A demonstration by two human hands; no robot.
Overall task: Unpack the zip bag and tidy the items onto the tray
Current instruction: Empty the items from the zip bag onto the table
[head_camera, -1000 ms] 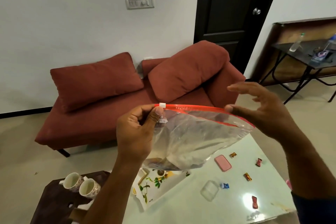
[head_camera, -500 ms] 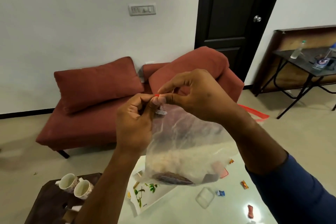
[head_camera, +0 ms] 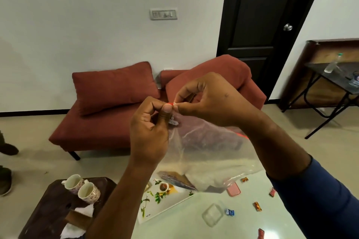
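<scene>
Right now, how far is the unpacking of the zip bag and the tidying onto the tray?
Early stage. Done: little shows; wrapped candies and a pink case already lie loose on the table. In hand: left hand and right hand pinch the red zip end of the zip bag, which holds dark items. Left: empty the bag and move everything onto the floral tray.
</scene>
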